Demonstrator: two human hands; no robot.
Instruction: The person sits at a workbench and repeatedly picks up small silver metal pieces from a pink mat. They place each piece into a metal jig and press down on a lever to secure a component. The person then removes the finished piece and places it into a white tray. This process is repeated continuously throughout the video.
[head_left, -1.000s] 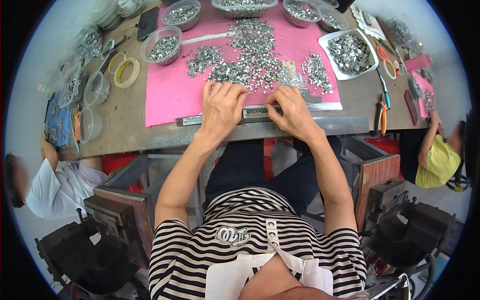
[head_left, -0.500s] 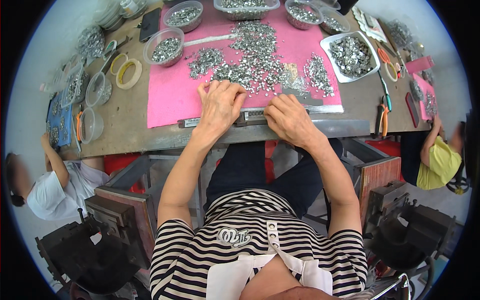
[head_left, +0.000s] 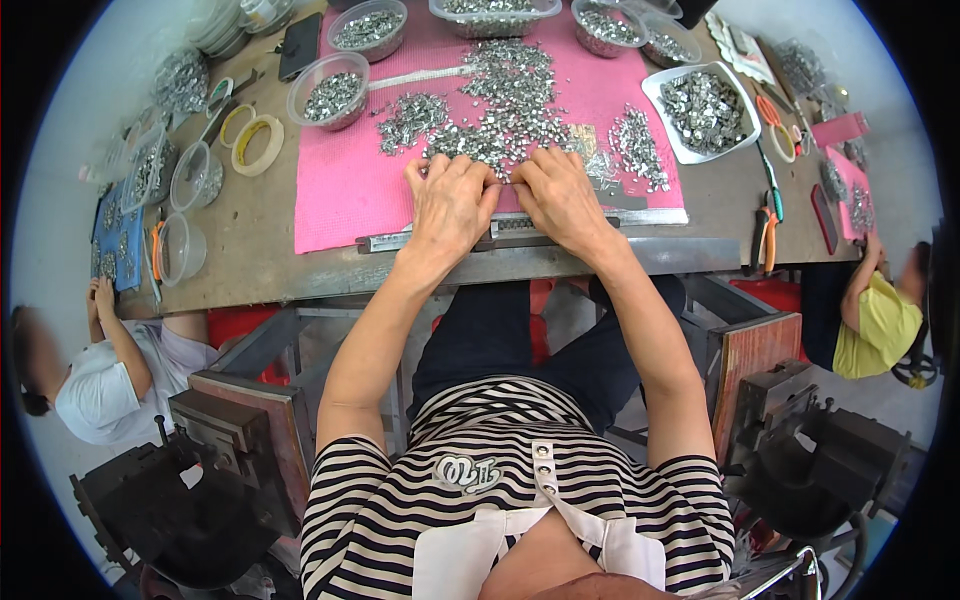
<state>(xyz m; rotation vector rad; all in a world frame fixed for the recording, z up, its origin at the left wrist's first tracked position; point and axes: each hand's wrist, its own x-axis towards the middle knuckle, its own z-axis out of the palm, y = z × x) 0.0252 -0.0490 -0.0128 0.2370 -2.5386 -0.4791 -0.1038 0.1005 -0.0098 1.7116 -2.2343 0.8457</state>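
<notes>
Small shiny metal pieces [head_left: 500, 130] lie in a loose heap on the pink mat [head_left: 345, 190]. At the near edge of the heap, my left hand [head_left: 452, 200] has its fingers bent, with thumb and forefinger together. Close beside it, my right hand [head_left: 560, 200] pinches at the same edge, its thumb near the left one. What the fingertips hold is too small and hidden to make out. Below both hands runs a narrow metal bar jig [head_left: 515, 226] with a row of dark slots, partly covered by my wrists.
Clear tubs of metal pieces [head_left: 332, 98] and a white tray [head_left: 660, 92] ring the mat. Tape rolls [head_left: 258, 146] lie left; orange-handled pliers [head_left: 765, 240] lie right. A flat steel strip [head_left: 680, 255] follows the table's front edge. Other people sit at both sides.
My right hand has moved from the slotted bar up and left to the heap. My left hand has shifted slightly right. The person at left has brought their hands together.
</notes>
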